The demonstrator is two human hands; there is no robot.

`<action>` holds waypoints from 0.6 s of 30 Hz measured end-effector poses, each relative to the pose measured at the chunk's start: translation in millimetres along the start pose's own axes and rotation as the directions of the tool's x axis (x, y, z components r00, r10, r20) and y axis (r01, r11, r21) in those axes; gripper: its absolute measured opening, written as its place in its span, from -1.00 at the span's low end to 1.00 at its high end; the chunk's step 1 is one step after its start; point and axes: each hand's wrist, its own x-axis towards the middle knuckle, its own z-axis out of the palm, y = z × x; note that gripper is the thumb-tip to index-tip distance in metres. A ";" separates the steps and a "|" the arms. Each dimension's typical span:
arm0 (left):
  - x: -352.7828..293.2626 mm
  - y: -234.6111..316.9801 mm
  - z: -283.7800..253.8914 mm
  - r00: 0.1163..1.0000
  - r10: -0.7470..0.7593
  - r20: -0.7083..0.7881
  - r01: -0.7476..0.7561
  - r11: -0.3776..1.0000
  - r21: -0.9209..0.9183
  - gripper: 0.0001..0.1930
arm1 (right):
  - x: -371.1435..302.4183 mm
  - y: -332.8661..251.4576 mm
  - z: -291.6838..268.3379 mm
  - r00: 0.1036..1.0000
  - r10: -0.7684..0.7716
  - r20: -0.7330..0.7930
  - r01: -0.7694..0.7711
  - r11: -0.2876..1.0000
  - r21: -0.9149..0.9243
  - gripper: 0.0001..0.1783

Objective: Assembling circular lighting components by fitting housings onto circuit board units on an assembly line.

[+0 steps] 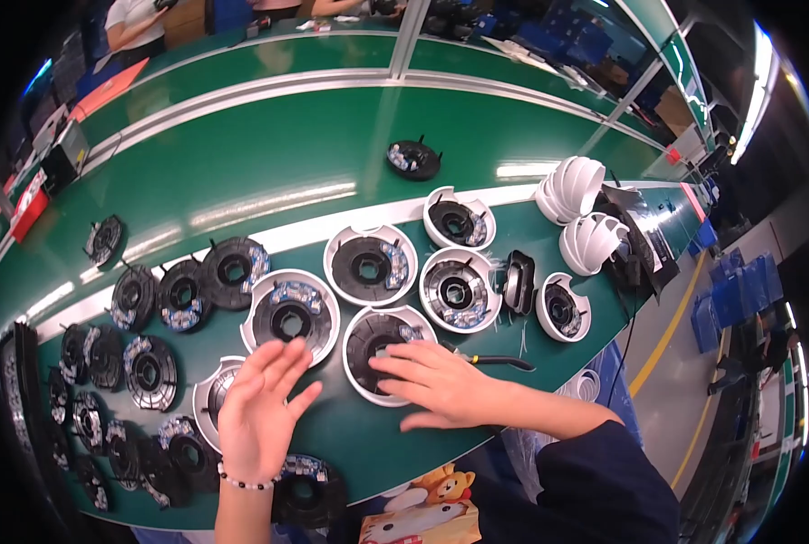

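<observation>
My left hand (261,408) is raised over the bench with its fingers stretched out and nothing in them. It partly covers a white round housing (207,392) with a black insert. Just beyond its fingertips, another white housing (334,319) holds a black disc with a blue circuit board. My right hand (440,383) reaches over a white housing (353,361) near the middle, its fingers spread across the black disc (361,337) inside. Whether those fingertips press on the disc is hard to make out. Beneath my left wrist lies a loose black disc (309,497) with a board.
Several black discs (150,372) with boards cover the left side of the green bench (377,480). More filled white housings (459,290) stand beyond my hands. Stacked white shells (572,186) sit at the right, near a black part (518,283) and a yellow-and-black-handled tool (499,361).
</observation>
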 end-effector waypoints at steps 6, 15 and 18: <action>-1.6 5.3 -4.6 0.996 0.059 -0.063 -0.061 0.998 -0.028 -0.70 | 72.7 101.7 -62.2 0.869 0.025 -0.494 -0.101 0.987 -0.128 -0.70; -1.5 1.2 -1.4 0.996 0.070 -0.061 -0.073 0.996 -0.047 -0.74 | 115.5 274.4 -33.9 0.515 0.814 -0.269 -0.841 0.420 -0.341 -0.76; -6.2 4.0 -1.7 0.996 0.068 -0.053 -0.071 0.997 -0.044 -0.75 | 119.6 272.4 -32.8 0.594 0.749 -0.292 -0.785 0.461 -0.415 -0.80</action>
